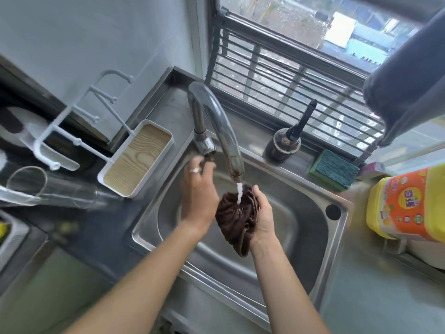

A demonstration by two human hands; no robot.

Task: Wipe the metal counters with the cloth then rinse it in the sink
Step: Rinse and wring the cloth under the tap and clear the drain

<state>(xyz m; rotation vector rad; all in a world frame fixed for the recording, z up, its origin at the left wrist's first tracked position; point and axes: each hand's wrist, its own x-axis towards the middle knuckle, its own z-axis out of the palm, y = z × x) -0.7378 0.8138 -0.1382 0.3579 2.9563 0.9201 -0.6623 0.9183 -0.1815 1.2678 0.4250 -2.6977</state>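
Over the sink (313, 227), the right hand (262, 213) has its fingers clenched round the brown cloth (237, 218) under the tap's (216, 126) stream. At ten o'clock, the left hand (198, 201) grips the tap lever.

soft daylight from the window (301, 44), blurred edges, wide-angle bending, mild overall softness

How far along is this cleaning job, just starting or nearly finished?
Near the end, it seems. The wiping looks over, since the brown cloth is off the counters and over the sink. In hand: the right hand holds it under the faucet stream, while the left hand reaches the faucet handle. Left: finishing the rinse and shutting off the water.
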